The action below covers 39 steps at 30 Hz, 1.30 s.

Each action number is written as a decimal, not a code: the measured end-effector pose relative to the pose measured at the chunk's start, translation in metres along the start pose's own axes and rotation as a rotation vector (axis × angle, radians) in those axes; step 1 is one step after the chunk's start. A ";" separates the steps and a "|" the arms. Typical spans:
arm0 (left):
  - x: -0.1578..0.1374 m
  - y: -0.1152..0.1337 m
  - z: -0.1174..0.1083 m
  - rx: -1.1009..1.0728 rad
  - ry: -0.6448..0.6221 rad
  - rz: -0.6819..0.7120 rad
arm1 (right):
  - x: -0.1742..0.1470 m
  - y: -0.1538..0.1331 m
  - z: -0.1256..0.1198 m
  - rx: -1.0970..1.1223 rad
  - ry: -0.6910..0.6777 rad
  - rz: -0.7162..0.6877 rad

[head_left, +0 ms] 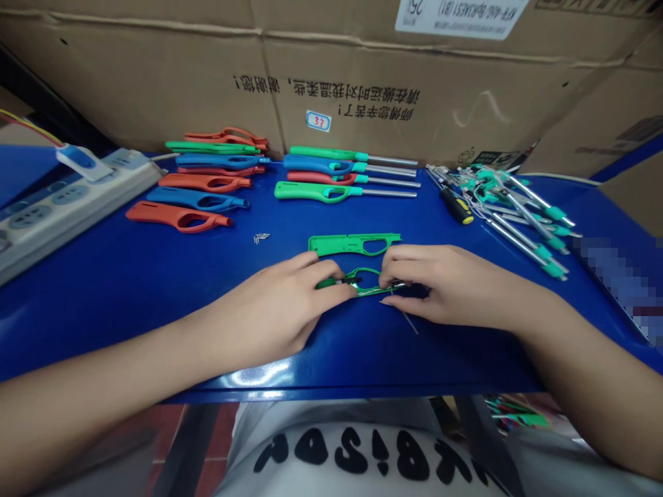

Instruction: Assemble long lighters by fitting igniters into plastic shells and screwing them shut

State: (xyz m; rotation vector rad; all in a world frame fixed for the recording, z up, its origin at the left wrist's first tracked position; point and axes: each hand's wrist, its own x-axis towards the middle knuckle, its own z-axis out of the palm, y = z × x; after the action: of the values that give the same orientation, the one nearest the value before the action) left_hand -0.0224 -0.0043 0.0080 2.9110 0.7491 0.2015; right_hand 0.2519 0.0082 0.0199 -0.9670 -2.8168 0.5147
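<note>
My left hand (290, 300) grips the handle end of an opened green lighter shell half (369, 270), its fingers closed around it. Black and metal parts sit inside this half, partly covered by my fingers. At the shell's narrow end, my right hand (429, 283) pinches with thumb and fingers near a thin metal piece (410, 322) that sticks out below toward me. What exactly lies between the right fingertips is partly hidden. Just beyond both hands rests the other green shell half (344, 244), inner side up.
Orange, blue and green lighter handles (179, 217) lie stacked at back left, beside a power strip (67, 200). Assembled long lighters (315, 192) lie centre back. Small screws (262, 238) are left of centre. A screwdriver (456, 206) and metal tubes (523, 241) pile up at right. Cardboard (181, 76) stands behind.
</note>
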 end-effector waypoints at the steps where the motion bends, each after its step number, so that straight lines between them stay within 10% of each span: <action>1: 0.000 0.000 0.000 0.002 0.002 -0.001 | 0.000 0.000 -0.001 -0.003 0.000 -0.002; 18: -0.003 0.001 0.000 0.047 0.016 0.000 | 0.000 -0.002 -0.004 -0.036 -0.054 -0.038; 24: -0.002 0.001 0.000 0.082 0.040 -0.011 | 0.001 0.008 -0.007 0.059 0.149 -0.018; 31: -0.002 -0.001 0.002 0.035 0.128 -0.004 | -0.015 0.062 -0.034 -0.373 0.473 0.604; 39: -0.001 0.002 0.002 -0.018 0.174 0.104 | -0.049 0.134 -0.047 -0.430 0.336 1.129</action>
State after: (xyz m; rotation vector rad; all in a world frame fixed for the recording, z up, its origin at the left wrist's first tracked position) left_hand -0.0221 -0.0067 0.0058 2.9452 0.6159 0.4743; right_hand 0.3780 0.0903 0.0162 -2.4157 -1.8669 -0.2095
